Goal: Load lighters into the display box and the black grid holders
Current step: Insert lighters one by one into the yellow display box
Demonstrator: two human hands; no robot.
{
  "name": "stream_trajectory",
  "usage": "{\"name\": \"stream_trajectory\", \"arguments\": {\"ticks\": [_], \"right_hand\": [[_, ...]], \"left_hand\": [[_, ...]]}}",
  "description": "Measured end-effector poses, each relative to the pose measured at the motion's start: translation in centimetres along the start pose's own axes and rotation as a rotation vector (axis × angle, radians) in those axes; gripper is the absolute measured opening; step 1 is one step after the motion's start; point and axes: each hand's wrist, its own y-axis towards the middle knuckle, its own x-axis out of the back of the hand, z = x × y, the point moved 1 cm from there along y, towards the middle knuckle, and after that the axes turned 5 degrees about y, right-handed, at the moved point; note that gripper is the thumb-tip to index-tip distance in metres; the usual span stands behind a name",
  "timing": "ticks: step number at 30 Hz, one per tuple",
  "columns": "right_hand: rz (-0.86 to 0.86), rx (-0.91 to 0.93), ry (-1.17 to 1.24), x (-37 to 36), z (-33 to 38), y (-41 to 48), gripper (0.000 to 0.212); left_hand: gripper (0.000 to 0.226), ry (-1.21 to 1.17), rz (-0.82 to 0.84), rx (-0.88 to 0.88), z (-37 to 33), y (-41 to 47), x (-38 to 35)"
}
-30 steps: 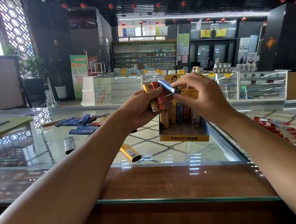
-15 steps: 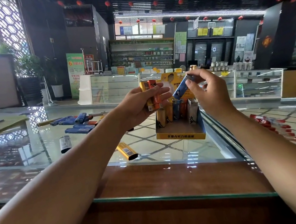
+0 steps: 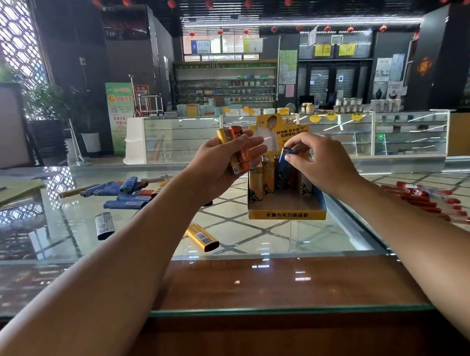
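In the middle of the frame my left hand holds a yellow lighter and an orange lighter, with the fingers curled round them. Just to the right, my right hand pinches the top of a blue lighter; its lower end is in the box, among other lighters standing there. The box stands on the glass counter. At the left lie loose blue lighters, at lower centre a loose yellow one, at the right edge red lighters.

Two hands, three held lighters, one display box.
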Motion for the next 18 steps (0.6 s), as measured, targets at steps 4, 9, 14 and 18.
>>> {"name": "stream_trajectory", "arguments": {"ticks": [4,9,14,18], "right_hand": [[0.039,0.006,-0.066,-0.57,-0.25,-0.06,0.021],[0.050,0.026,-0.105,-0.85,-0.14,0.04,0.024],[0.038,0.022,-0.089,-0.99,-0.07,-0.01,0.023],[0.036,0.003,-0.050,-1.00,-0.28,0.08,0.022]], "left_hand": [[0.029,0.001,0.001,0.000,-0.02,0.00,-0.06],[0.029,0.001,0.005,-0.008,0.02,0.01,-0.11],[0.029,-0.003,0.003,0.001,0.05,0.07,-0.08],[0.029,0.003,0.005,-0.001,0.05,0.02,-0.11]]}}
